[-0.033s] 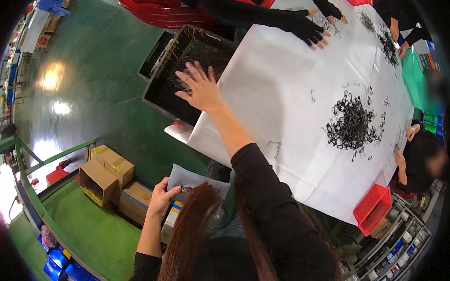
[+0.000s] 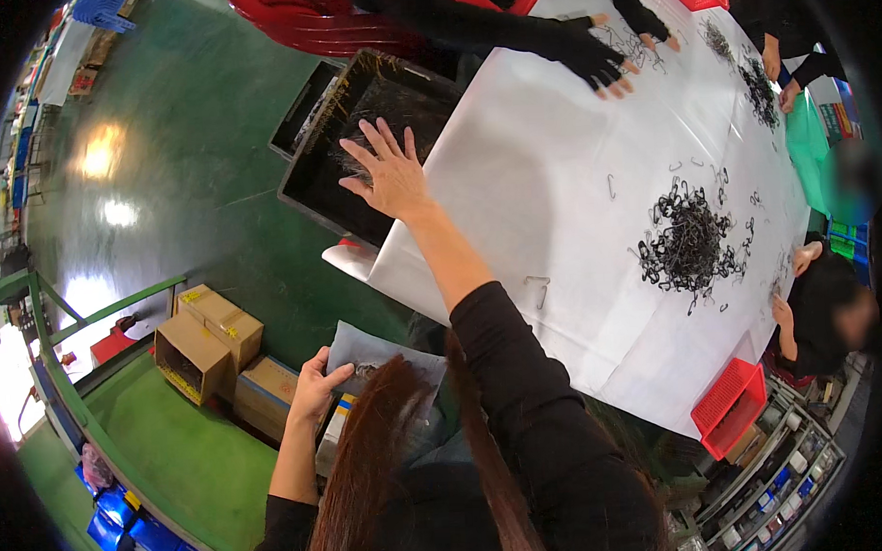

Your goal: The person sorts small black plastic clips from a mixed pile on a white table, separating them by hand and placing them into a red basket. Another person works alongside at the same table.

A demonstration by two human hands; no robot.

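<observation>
My right hand point(image 2: 389, 170) is stretched far forward with its fingers spread, holding nothing. It hovers over the near corner of the white-covered table point(image 2: 554, 165), at the edge of a black crate point(image 2: 311, 183) filled with dark wire pieces. My left hand point(image 2: 314, 387) is low and close to my body, gripping the edge of a grey plastic bag point(image 2: 376, 351) with dark pieces inside. A pile of black wire hooks point(image 2: 687, 238) lies on the white cover, well to the right of my right hand.
Another person's black-gloved hands point(image 2: 599, 61) rest on the table's far side, and more people sit at the right edge. A red tray point(image 2: 732, 406) hangs off the table's near right. Cardboard boxes point(image 2: 205, 347) and a green rail point(image 2: 112, 311) stand on the green floor at left.
</observation>
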